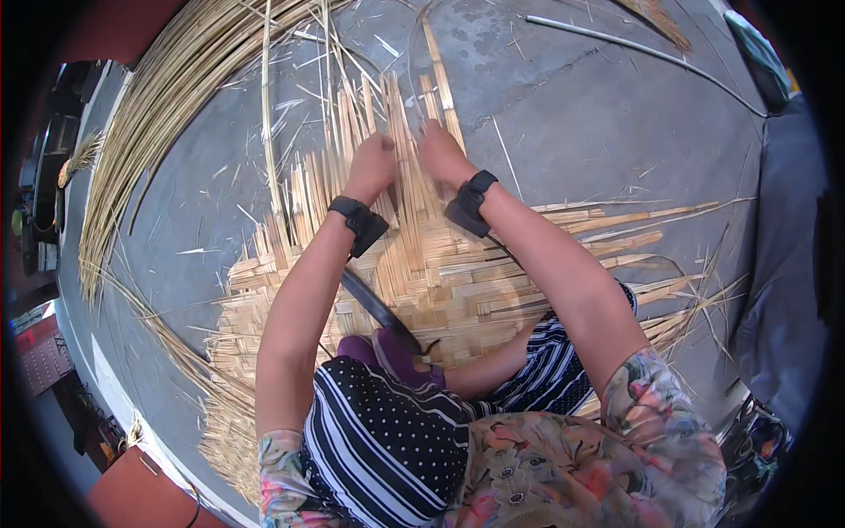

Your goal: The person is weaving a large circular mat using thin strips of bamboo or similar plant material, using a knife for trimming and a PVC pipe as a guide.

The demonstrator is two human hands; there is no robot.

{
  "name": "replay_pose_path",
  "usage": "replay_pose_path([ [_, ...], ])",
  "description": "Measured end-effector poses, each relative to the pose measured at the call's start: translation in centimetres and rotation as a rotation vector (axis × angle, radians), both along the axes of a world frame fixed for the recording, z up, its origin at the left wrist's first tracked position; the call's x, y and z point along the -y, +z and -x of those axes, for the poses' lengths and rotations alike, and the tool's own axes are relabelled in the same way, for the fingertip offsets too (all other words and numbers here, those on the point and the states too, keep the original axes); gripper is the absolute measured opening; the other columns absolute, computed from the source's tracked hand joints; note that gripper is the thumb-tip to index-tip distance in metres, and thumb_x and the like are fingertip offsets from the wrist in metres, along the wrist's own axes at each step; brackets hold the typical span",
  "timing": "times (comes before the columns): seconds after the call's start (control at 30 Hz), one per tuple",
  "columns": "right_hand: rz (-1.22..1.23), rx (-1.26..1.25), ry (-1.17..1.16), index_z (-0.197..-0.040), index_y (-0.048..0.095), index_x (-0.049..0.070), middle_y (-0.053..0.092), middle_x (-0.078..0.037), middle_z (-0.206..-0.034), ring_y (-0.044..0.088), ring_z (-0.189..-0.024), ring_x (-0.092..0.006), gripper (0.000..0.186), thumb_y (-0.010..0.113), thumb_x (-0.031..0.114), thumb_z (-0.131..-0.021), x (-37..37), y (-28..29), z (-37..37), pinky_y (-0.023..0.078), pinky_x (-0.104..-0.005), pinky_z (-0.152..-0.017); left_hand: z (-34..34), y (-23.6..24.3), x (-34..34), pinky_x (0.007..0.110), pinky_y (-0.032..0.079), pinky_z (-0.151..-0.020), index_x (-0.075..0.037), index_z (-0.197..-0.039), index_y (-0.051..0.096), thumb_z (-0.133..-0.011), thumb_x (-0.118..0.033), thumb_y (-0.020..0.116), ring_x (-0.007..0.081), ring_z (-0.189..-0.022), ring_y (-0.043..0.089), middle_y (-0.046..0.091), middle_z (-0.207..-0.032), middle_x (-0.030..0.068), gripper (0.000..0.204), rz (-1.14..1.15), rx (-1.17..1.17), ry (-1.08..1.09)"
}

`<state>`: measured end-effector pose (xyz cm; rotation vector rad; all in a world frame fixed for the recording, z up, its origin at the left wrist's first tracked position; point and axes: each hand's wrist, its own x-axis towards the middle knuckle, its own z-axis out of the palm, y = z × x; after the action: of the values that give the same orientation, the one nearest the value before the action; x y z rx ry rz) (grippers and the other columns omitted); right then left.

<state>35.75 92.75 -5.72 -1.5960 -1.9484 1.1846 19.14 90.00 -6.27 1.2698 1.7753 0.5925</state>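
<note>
A woven mat (431, 290) of flat, pale split-reed strips spreads in front of me, its loose strip ends fanning away at the far side and to the right. My left hand (373, 164) is closed over the upright strips at the far edge; what lies inside its fingers is hidden. Just to its right, my right hand (443, 157) is closed on a thin reed strip (413, 75) that curves up and away from it. Both hands are slightly blurred. A dark, curved bar-like tool (380, 310) lies on the mat between my forearms, close to my foot.
A large bundle of long reeds (154, 132) curves along the left. Scraps litter the grey floor (563, 114). A pale rod (647, 55) lies at the far right, and dark grey sheeting (788, 238) hangs at the right edge. Black straps with small boxes circle both wrists.
</note>
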Motion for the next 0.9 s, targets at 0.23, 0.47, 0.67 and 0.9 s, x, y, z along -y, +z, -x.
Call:
replay_pose_path([
  [0.23,0.294,-0.548,-0.168,-0.126,0.057,0.001,0.065,-0.008,-0.11,0.063,-0.088,-0.0147,0.032,0.042,0.008,-0.098,1.7,2.1,-1.6,0.053,-0.0318,-0.076,1.8,4.4,-1.4,0.029,0.057,-0.065,-0.003,-0.118,0.064,-0.093,-0.004,0.053,0.0138,-0.081,0.066,0.068,-0.094,0.003,0.027,0.294,0.504,-0.094],
  [0.47,0.662,-0.355,0.32,-0.113,0.058,0.0,0.065,-0.006,-0.105,0.068,-0.096,-0.0097,0.017,0.048,0.009,-0.101,-0.8,4.9,-3.3,0.059,-0.0273,-0.081,3.9,5.8,-0.8,0.04,0.048,-0.094,-0.016,-0.157,0.014,-0.087,-0.001,0.07,0.0188,-0.103,0.062,0.062,-0.116,0.01,0.091,-0.16,0.869,0.178],
  [0.67,0.271,-0.022,0.469,-0.091,0.06,0.003,0.063,0.0,-0.074,0.068,-0.071,-0.0088,0.004,0.064,0.003,-0.09,-0.6,7.1,-8.8,0.048,-0.0252,-0.056,18.4,5.1,10.6,0.033,0.051,-0.064,-0.008,-0.083,0.048,-0.092,0.0,0.061,0.0116,-0.055,0.047,0.046,-0.065,0.001,0.017,-0.326,1.205,1.113],
  [0.9,-0.07,0.687,0.681,-0.102,0.064,0.008,0.072,-0.011,-0.086,0.07,-0.081,-0.033,0.03,0.076,0.027,-0.081,3.3,8.1,-13.8,0.053,-0.0415,-0.068,20.5,3.3,21.2,0.032,0.051,-0.078,-0.007,-0.092,0.057,-0.099,-0.022,0.063,0.017,-0.082,0.061,0.06,-0.086,0.0037,0.018,-0.476,0.994,1.239],
])
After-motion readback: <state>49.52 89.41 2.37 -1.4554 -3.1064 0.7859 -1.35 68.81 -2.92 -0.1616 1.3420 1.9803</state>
